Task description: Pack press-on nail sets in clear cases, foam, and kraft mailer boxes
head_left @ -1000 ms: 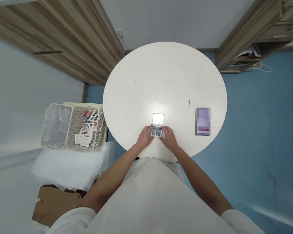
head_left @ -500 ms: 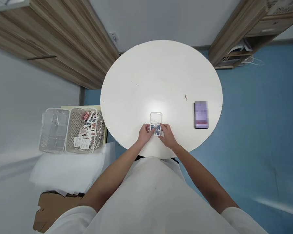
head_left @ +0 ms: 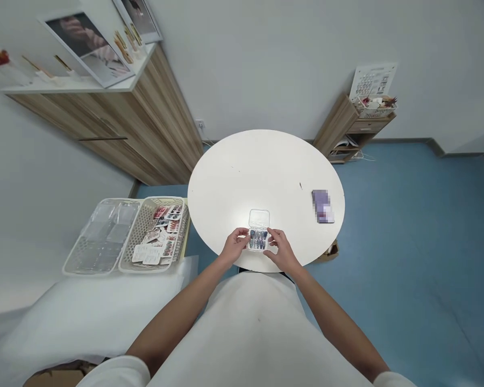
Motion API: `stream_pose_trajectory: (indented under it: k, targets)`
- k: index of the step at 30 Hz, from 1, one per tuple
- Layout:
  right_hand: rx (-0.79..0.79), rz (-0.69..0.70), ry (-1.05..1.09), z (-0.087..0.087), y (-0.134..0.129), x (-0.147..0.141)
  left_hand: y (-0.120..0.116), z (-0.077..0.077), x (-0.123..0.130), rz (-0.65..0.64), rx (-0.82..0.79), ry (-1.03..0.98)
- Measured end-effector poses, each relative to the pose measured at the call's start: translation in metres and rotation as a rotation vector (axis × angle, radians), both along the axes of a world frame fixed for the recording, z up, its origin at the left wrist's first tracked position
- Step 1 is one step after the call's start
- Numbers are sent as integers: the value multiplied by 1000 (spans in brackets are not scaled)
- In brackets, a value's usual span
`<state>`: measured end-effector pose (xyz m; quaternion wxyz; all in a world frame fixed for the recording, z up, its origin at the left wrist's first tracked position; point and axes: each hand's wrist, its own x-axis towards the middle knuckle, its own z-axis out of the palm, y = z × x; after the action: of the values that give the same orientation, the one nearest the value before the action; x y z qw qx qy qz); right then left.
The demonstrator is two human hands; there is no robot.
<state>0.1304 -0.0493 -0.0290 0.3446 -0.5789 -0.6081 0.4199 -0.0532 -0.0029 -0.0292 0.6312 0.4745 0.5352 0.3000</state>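
Observation:
A small clear plastic case [head_left: 259,250] of blue and silvery press-on nails [head_left: 258,239] lies on the white round table near its front edge. Its transparent lid [head_left: 259,218] is hinged back, away from my body. My left hand [head_left: 234,246] pinches the case's left side, thumb at the edge and fingers curled beside it. On the other side, my right hand [head_left: 283,250] grips the right edge, index finger at the upper corner and thumb lower down. The nails sit in rows, with my fingers off most of them.
A phone [head_left: 322,206], blurred out, lies on the table [head_left: 266,161] at the right. Left of the table stand a basket [head_left: 125,263] of printed nail cards and another basket [head_left: 66,263] of clear plastic cases. A wooden cabinet [head_left: 161,123] and a small shelf unit [head_left: 334,126] stand behind.
My view has tilted up, showing more wall and the cabinet top. My left thumb has drawn back from over the nails to the case's left edge. The lid stays up.

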Motion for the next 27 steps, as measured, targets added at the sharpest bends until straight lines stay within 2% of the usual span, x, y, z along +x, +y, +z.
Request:
stream_pose_trajectory:
  k: [4, 8, 11, 14, 18, 27]
  targets:
    - [18, -9, 45, 8, -18, -14, -16, 8, -24, -83, -100, -155]
    - [12, -45, 161, 13, -30, -25, -22, 12, -35, -101, -171, -201]
    - [-37, -201, 315, 15, -27, -27, -19, 16, -37, -103, -165, -234]
    - [-191, -391, 453, 17, -18, -26, -16, 19, -35, -111, -163, -245]
    - [-337, -339, 582, 19, -9, -26, -17, 19, -32, -119, -196, -303]
    - [-234, -385, 657, 27, -14, -26, -29, 14, -25, -85, -304, -441]
